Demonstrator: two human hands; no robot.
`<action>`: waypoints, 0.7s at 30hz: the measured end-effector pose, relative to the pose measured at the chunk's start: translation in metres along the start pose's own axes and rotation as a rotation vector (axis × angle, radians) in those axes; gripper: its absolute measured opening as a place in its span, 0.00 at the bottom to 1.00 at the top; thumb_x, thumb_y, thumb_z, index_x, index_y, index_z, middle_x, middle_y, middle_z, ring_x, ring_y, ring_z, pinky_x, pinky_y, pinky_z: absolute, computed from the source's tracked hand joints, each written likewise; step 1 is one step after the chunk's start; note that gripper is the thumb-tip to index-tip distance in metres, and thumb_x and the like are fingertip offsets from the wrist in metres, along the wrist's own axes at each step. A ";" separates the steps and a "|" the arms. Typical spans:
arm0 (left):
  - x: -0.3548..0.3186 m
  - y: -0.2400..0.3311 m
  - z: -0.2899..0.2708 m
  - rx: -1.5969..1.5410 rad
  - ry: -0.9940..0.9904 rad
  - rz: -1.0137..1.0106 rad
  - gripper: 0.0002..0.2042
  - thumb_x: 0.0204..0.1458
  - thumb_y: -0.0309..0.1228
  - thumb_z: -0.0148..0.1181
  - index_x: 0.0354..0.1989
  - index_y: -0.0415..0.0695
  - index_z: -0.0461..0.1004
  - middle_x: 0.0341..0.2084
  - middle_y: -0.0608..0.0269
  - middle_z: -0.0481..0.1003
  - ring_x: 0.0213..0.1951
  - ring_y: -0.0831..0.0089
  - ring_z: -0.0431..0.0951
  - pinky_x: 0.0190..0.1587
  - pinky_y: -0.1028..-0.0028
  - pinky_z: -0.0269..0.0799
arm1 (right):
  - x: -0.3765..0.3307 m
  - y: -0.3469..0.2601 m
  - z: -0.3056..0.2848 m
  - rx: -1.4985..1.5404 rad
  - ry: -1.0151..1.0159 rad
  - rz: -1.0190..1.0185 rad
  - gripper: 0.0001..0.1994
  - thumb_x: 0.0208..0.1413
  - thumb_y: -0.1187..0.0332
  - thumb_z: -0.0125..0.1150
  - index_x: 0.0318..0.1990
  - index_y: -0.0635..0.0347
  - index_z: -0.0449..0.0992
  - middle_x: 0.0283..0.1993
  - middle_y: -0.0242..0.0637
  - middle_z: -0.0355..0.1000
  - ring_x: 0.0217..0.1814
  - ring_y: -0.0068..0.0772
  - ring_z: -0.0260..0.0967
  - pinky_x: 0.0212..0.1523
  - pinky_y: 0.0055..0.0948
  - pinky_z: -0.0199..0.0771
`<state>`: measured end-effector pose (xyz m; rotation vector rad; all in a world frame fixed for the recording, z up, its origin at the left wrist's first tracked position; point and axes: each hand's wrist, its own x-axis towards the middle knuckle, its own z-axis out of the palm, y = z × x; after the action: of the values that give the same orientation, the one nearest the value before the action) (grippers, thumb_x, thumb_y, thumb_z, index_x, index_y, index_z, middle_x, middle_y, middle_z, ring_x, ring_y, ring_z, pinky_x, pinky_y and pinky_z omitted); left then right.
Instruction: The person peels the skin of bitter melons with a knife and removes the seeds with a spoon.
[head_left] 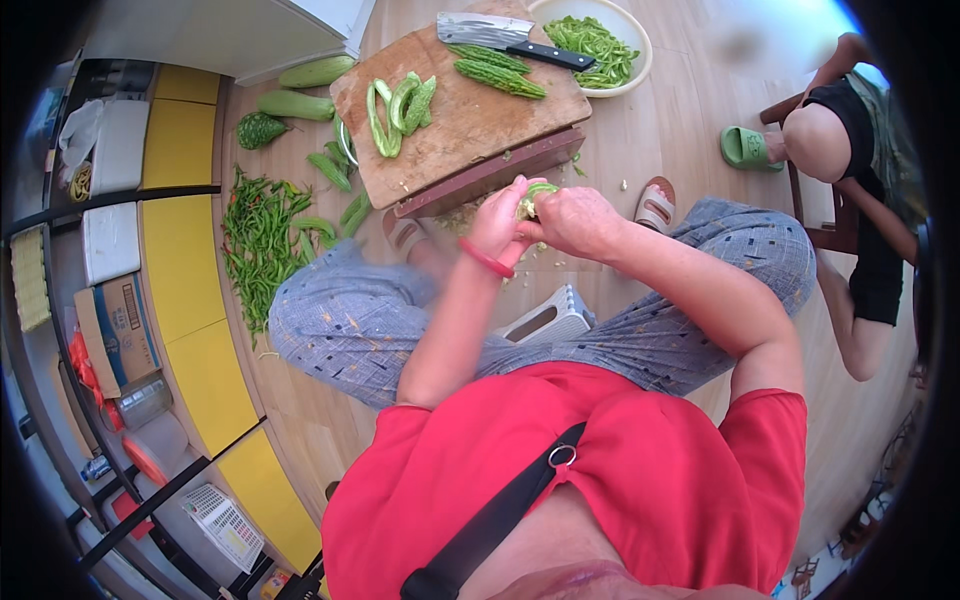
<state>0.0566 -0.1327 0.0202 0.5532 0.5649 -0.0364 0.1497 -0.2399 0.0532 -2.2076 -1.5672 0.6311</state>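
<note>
Over the near edge of the cutting board (470, 130), my left hand (497, 222) is closed around a piece of green bitter melon (537, 197) with pale pith showing. My right hand (580, 222) presses against the same piece, its fingers curled; whatever it grips is hidden. Hollowed bitter melon halves (398, 112) lie at the board's left. Two bumpy green bitter melon lengths (498, 76) rest on its far right, beside a cleaver (485, 30) with a black handle. Behind the board's right corner stands a pale bowl (645, 58) of sliced green vegetable (590, 50).
Green and red chili peppers (262, 240) are heaped on the floor at left, near long green gourds (297, 105). Pale scraps lie below the board. A grey-white step stool (550, 315) is between my legs. Another person's bare leg (850, 310) shows at right.
</note>
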 end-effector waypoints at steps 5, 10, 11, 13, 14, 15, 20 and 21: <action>0.004 0.001 0.005 -0.059 -0.022 0.002 0.17 0.57 0.34 0.37 0.44 0.32 0.64 0.39 0.51 0.70 0.41 0.65 0.71 0.46 0.68 0.65 | -0.003 0.001 0.000 -0.003 0.063 -0.047 0.22 0.48 0.50 0.50 0.21 0.64 0.70 0.18 0.49 0.69 0.22 0.49 0.69 0.22 0.41 0.68; 0.015 0.003 -0.004 -0.150 -0.060 -0.068 0.22 0.57 0.38 0.32 0.47 0.29 0.62 0.43 0.44 0.68 0.46 0.58 0.68 0.52 0.65 0.61 | -0.004 -0.002 0.008 -0.148 0.027 -0.074 0.21 0.49 0.52 0.51 0.21 0.64 0.70 0.16 0.46 0.68 0.19 0.43 0.69 0.19 0.38 0.68; 0.014 0.006 -0.003 -0.180 -0.083 -0.092 0.23 0.57 0.39 0.31 0.47 0.28 0.61 0.44 0.42 0.67 0.47 0.56 0.68 0.53 0.64 0.59 | -0.004 -0.003 0.011 -0.195 0.006 -0.087 0.20 0.49 0.52 0.51 0.21 0.64 0.70 0.16 0.46 0.67 0.18 0.42 0.69 0.19 0.37 0.68; 0.016 0.009 -0.001 -0.253 -0.124 -0.106 0.25 0.57 0.40 0.29 0.48 0.27 0.60 0.45 0.40 0.66 0.49 0.54 0.66 0.55 0.63 0.57 | -0.003 -0.002 0.015 -0.235 0.092 -0.085 0.20 0.49 0.53 0.51 0.22 0.63 0.69 0.16 0.45 0.67 0.18 0.41 0.68 0.18 0.36 0.68; 0.016 0.012 -0.002 -0.288 -0.145 -0.106 0.26 0.57 0.41 0.28 0.49 0.27 0.59 0.45 0.39 0.65 0.50 0.52 0.65 0.56 0.62 0.56 | 0.001 -0.007 0.010 -0.257 0.138 -0.090 0.19 0.48 0.53 0.51 0.22 0.63 0.69 0.16 0.44 0.67 0.17 0.40 0.68 0.17 0.35 0.68; 0.018 0.012 -0.006 -0.349 -0.195 -0.104 0.26 0.57 0.41 0.28 0.49 0.26 0.59 0.45 0.38 0.65 0.50 0.52 0.65 0.56 0.61 0.55 | 0.000 -0.009 0.003 -0.213 0.081 -0.095 0.19 0.49 0.52 0.51 0.23 0.63 0.68 0.18 0.45 0.69 0.20 0.42 0.69 0.20 0.37 0.68; 0.017 0.021 -0.013 -0.268 -0.174 0.040 0.24 0.57 0.40 0.29 0.49 0.28 0.59 0.46 0.41 0.65 0.50 0.55 0.65 0.55 0.61 0.56 | 0.004 -0.016 -0.026 0.018 0.119 0.095 0.20 0.49 0.53 0.50 0.27 0.66 0.68 0.21 0.48 0.70 0.26 0.47 0.70 0.28 0.42 0.69; 0.017 0.021 -0.014 -0.291 -0.182 0.060 0.23 0.58 0.39 0.30 0.49 0.29 0.59 0.46 0.43 0.65 0.50 0.56 0.65 0.55 0.61 0.57 | 0.006 -0.014 -0.028 0.028 0.126 0.113 0.20 0.50 0.53 0.49 0.28 0.67 0.68 0.21 0.49 0.70 0.28 0.47 0.70 0.30 0.43 0.69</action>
<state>0.0678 -0.1060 0.0117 0.2789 0.3671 0.0513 0.1558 -0.2307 0.0836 -2.2800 -1.3717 0.5316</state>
